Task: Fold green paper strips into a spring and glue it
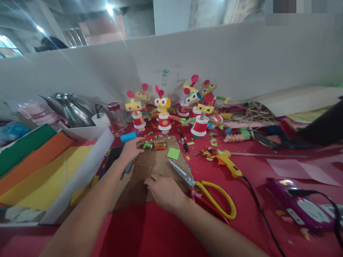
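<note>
My left hand (130, 150) is over the far left part of a brown cardboard mat (150, 166), thumb and fingers apart, with nothing seen between them. Just beyond its fingertips lie a green folded paper spring (147, 145) and orange-striped paper springs (160, 145). A blue paper tube (129, 137) is close behind that hand. Over the mat's near part is my right hand (166, 191), fingers loosely spread and holding nothing visible. Scissors (187, 174) with yellow and red handles lie just right of it, blades pointing away. A green paper square (173, 154) rests on the mat.
Several paper-cup figures (164, 123) stand at the back. On the right are a yellow glue gun (227, 162) with its cord and a purple device (302, 205). A box of coloured paper (77, 164) stands left, before a metal jug (72, 110).
</note>
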Tool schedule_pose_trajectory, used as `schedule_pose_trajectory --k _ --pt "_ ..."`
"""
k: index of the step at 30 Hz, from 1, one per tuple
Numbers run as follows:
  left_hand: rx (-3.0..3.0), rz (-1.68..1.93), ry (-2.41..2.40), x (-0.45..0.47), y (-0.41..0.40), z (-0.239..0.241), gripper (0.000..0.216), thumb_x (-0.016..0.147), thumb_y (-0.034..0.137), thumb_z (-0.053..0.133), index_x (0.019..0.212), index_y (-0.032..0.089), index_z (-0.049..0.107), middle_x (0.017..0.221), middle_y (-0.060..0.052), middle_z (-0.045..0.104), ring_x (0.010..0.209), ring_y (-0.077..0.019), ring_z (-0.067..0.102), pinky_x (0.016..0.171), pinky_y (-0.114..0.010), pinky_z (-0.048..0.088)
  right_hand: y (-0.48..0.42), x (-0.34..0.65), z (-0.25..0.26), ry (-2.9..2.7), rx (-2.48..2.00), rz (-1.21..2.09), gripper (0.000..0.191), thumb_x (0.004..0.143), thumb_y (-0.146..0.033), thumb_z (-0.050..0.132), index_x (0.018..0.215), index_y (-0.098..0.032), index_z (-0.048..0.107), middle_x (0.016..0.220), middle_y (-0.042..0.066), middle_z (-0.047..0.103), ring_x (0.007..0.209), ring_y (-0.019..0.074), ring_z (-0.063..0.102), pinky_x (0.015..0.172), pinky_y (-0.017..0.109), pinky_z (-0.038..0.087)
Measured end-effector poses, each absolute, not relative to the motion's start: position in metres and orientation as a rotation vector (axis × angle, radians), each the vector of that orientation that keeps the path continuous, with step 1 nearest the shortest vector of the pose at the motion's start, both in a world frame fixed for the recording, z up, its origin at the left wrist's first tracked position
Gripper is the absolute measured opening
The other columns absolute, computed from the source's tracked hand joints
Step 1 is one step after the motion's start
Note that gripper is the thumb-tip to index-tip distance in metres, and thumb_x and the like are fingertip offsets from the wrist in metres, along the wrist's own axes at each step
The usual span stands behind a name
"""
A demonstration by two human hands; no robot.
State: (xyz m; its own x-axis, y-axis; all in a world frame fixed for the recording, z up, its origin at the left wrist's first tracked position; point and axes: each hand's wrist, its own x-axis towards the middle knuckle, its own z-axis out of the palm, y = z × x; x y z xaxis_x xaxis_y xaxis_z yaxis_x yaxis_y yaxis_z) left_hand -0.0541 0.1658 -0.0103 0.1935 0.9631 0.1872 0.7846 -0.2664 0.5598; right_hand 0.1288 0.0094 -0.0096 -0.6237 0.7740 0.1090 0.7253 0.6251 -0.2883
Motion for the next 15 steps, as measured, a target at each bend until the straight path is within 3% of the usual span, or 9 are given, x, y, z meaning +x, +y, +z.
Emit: schedule_pose_trajectory --k 3,8,15 --pt "2.185 0.727 1.621 -0.046 0.167 -0.008 0.053 0.062 0.013 0.073 0.113 0.023 0.065 0.121 -0.006 0.066 0.111 -0.0254 0.06 0.097 -0.035 0.043 0.01 0.128 -0.011 -2.638 -1.235 0.32 0.019 0.091 -0.019 0.043 0.103 -0.018 0.058 0.097 0.008 0.063 0.08 0.02 0.063 0.064 0.03 0.047" --pt "2.171 0.75 1.67 -0.043 0.167 -0.011 0.029 0.073 0.014 0.061 0.1 0.02 0.07 0.094 -0.005 0.074 0.088 -0.0206 0.067 0.084 -0.031 0.049 0.01 0.129 -0.012 -2.645 -1.234 0.306 0.017 0.09 -0.018 0.045 0.102 -0.018 0.058 0.096 0.007 0.062 0.08 0.0198 0.063 0.064 0.03 0.047" --pt "2.22 0.683 1.748 -0.05 0.159 0.007 0.025 0.076 0.015 0.055 0.094 0.02 0.072 0.089 -0.005 0.073 0.083 -0.02 0.065 0.078 -0.03 0.048 0.008 0.129 -0.008 -2.628 -1.231 0.277 0.017 0.092 -0.019 0.042 0.099 -0.018 0.058 0.095 0.007 0.062 0.078 0.0201 0.064 0.062 0.03 0.047"
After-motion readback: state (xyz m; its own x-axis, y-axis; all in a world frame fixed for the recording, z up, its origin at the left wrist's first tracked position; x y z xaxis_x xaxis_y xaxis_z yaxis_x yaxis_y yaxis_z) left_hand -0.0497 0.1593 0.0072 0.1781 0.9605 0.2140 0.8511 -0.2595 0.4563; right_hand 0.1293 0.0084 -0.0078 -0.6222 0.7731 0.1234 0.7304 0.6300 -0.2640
